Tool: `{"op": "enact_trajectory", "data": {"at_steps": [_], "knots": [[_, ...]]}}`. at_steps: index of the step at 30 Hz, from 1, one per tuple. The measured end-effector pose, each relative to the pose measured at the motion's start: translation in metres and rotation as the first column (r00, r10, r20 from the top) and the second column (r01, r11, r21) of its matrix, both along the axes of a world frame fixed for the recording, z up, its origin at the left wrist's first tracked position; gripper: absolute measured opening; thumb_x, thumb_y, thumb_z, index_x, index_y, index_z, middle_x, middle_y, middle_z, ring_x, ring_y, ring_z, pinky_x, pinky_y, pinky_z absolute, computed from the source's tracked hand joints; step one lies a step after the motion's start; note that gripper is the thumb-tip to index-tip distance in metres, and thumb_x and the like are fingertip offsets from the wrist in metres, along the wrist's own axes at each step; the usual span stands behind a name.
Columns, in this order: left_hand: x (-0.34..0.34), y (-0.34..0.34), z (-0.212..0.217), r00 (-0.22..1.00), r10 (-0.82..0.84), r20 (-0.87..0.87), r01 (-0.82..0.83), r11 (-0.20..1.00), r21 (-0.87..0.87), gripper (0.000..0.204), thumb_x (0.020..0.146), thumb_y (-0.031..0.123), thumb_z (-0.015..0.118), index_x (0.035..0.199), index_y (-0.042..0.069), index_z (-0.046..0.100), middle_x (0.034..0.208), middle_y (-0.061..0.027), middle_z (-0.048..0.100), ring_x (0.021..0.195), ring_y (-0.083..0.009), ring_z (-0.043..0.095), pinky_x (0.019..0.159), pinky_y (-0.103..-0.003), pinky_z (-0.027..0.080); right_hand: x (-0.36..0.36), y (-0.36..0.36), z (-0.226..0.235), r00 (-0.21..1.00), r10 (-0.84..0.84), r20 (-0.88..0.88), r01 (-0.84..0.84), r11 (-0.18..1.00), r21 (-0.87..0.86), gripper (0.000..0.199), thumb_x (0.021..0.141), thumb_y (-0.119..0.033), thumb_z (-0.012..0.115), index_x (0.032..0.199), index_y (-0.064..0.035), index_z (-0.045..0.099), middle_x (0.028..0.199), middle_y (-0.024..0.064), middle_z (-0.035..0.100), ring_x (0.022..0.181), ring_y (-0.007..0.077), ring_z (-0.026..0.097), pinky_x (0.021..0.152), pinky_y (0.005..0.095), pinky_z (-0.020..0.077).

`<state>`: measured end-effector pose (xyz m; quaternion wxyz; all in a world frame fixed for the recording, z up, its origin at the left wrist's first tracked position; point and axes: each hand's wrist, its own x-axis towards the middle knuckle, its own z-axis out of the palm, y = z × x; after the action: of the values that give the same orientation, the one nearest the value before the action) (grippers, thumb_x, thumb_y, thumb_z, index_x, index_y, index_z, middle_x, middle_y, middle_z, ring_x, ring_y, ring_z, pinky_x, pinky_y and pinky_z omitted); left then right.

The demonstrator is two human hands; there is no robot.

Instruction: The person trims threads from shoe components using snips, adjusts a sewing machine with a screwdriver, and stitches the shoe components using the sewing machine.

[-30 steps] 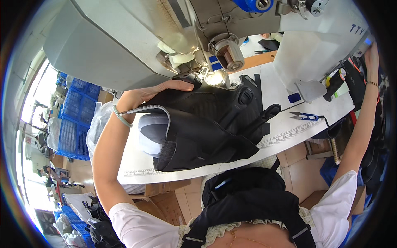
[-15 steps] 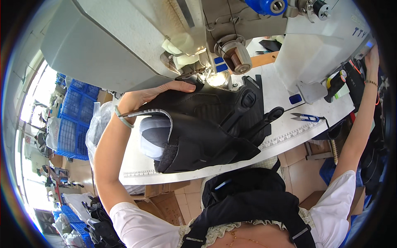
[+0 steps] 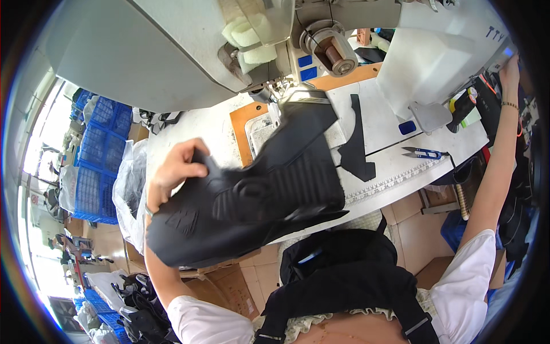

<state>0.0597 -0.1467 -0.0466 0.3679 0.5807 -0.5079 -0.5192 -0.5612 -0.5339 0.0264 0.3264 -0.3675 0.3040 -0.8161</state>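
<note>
My left hand (image 3: 175,172) pinches the upper left edge of a black leather-like piece (image 3: 263,198) with ribbed and embossed areas, its kind unclear. The piece is slightly blurred and hangs partly over the table's front edge. One narrow end reaches up to the needle area of a sewing machine (image 3: 166,57), beneath a light. At the far upper right, my right hand (image 3: 508,71) is at the machine's housing, beside a small lit panel; its fingers are mostly hidden.
A flat black cut piece (image 3: 356,146) lies on the white table (image 3: 395,155) right of the machine bed. Blue-handled thread snips (image 3: 425,153) rest near a ruler tape (image 3: 389,184). A bobbin of thread (image 3: 338,57) hangs above. Blue crates (image 3: 94,183) and a plastic bag (image 3: 130,189) are left.
The black piece has swung round and slid toward me and left, turning its ribbed outside up; the buckle straps and grey lining are now out of sight. My right hand stays in place.
</note>
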Motion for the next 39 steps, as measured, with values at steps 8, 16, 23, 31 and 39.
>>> {"op": "enact_trajectory", "data": {"at_steps": [8, 16, 23, 31, 39], "knots": [[0.039, 0.076, -0.055, 0.903, -0.311, -0.296, 0.227, 0.931, -0.288, 0.019, 0.074, -0.005, 0.066, 0.088, -0.002, 0.054, 0.075, -0.0220, 0.059, 0.069, -0.0312, 0.060, 0.059, -0.037, 0.048, 0.014, 0.021, 0.001, 0.998, 0.010, -0.055, -0.010, 1.000, -0.001, 0.042, 0.099, -0.030, 0.034, 0.130, -0.0023, 0.040, 0.135, 0.0057, 0.041, 0.125, 0.0168, 0.037, 0.108, 0.0326, 0.0242], [0.048, 0.151, -0.057, 0.985, 0.034, -0.168, -0.076, 0.965, -0.249, 0.020, 0.073, 0.007, 0.071, 0.082, 0.000, 0.054, 0.071, -0.0195, 0.059, 0.065, -0.0259, 0.058, 0.058, -0.034, 0.044, -0.020, 0.048, -0.034, 0.920, -0.378, -0.105, 0.359, 0.920, -0.159, 0.035, 0.089, -0.020, 0.054, 0.110, 0.0082, 0.051, 0.110, 0.0171, 0.059, 0.100, 0.0226, 0.058, 0.093, 0.0304, 0.0433], [0.047, 0.170, -0.064, 0.842, 0.535, -0.064, -0.539, 0.835, -0.111, 0.027, 0.074, 0.000, 0.062, 0.099, 0.001, 0.053, 0.093, -0.0046, 0.062, 0.083, -0.0103, 0.058, 0.077, -0.024, 0.043, 0.097, 0.179, -0.133, 0.723, -0.512, -0.463, 0.263, 0.824, -0.501, 0.012, 0.092, -0.006, 0.047, 0.096, 0.0024, 0.054, 0.083, 0.0079, 0.058, 0.067, 0.0102, 0.050, 0.064, 0.0232, 0.0431], [0.074, 0.143, -0.064, 0.868, 0.496, -0.034, -0.497, 0.866, -0.047, 0.037, 0.081, 0.003, 0.059, 0.116, -0.001, 0.047, 0.101, -0.0072, 0.063, 0.086, -0.0118, 0.060, 0.079, -0.025, 0.045, 0.198, 0.259, -0.194, 0.248, -0.010, -0.969, -0.455, 0.882, -0.126, 0.017, 0.073, 0.005, 0.061, 0.089, -0.0009, 0.058, 0.070, 0.0096, 0.058, 0.056, 0.0175, 0.057, 0.051, 0.0244, 0.0460], [0.093, 0.135, -0.098, 0.871, 0.491, 0.029, -0.492, 0.867, 0.079, 0.037, 0.085, 0.005, 0.057, 0.119, 0.002, 0.043, 0.096, -0.0075, 0.062, 0.081, -0.0123, 0.062, 0.068, -0.022, 0.050, 0.214, 0.281, -0.225, 0.265, 0.125, -0.956, -0.381, 0.924, 0.016, 0.015, 0.076, 0.004, 0.060, 0.091, 0.0005, 0.056, 0.075, 0.0091, 0.058, 0.060, 0.0166, 0.057, 0.054, 0.0244, 0.0457]]}}
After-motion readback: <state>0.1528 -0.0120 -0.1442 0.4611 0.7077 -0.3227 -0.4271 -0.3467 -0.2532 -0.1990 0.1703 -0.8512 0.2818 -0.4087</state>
